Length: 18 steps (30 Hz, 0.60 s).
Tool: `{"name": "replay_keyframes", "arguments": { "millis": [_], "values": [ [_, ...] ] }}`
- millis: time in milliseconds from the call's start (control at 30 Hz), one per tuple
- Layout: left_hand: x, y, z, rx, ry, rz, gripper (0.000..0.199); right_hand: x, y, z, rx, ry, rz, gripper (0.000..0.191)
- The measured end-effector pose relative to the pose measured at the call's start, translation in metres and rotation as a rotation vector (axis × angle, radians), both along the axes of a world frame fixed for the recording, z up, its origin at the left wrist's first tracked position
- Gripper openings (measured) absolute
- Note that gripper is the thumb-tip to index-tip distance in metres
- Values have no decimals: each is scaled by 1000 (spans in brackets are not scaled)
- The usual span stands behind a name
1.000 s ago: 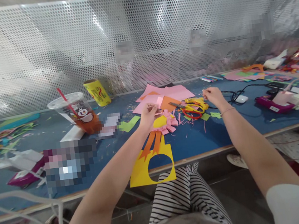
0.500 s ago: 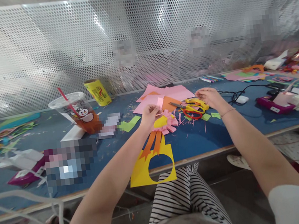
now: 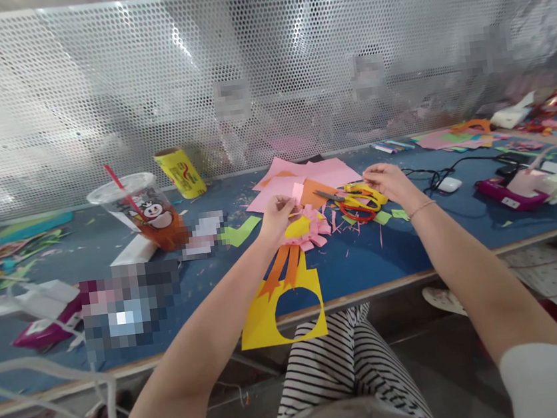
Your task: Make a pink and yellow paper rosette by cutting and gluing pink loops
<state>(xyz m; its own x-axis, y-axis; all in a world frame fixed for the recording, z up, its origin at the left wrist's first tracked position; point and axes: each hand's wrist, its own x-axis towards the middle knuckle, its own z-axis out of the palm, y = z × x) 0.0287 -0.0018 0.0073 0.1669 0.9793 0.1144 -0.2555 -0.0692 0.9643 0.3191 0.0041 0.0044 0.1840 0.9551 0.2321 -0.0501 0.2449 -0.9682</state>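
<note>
My left hand (image 3: 278,218) is closed in a pinch on a small pink paper strip (image 3: 298,192). Just below it lies a paper rosette (image 3: 320,230) with pink folded edging, a yellow middle and orange ribbon tails (image 3: 292,266). The tails overlap a yellow paper sheet (image 3: 260,325) with a round hole, which juts past the table edge. To the right, my right hand (image 3: 387,182) has its thumb and fingertips together; what they hold, if anything, is too small to make out. Close by its fingertips are yellow-handled scissors (image 3: 365,198) and a red-handled pair (image 3: 358,214).
Pink sheets (image 3: 277,199) and an orange piece (image 3: 313,193) lie behind the rosette. A drink cup (image 3: 150,210) with a red straw and a yellow roll (image 3: 181,173) stand left. A perforated metal screen (image 3: 261,56) runs along the back. Cables and a purple packet (image 3: 508,195) are at right.
Both hands keep nearly the same pose and place. The whole view has shifted very slightly; nothing was visibly taken up or let go.
</note>
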Motion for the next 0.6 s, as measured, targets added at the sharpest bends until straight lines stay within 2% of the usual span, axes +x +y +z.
{"name": "replay_keyframes", "arguments": {
  "millis": [267,367,433,600],
  "values": [
    [0,-1,0,12,-2,-7,28,2,1,-1,11,19,10,28],
    [1,-2,2,8,-9,-4,27,6,4,-2,32,-57,-28,32],
    [1,-3,3,0,-22,1,26,12,6,-3,38,-232,-127,30],
    [2,-3,5,4,-49,0,25,41,3,-2,-6,-952,-578,21]
  ]
}}
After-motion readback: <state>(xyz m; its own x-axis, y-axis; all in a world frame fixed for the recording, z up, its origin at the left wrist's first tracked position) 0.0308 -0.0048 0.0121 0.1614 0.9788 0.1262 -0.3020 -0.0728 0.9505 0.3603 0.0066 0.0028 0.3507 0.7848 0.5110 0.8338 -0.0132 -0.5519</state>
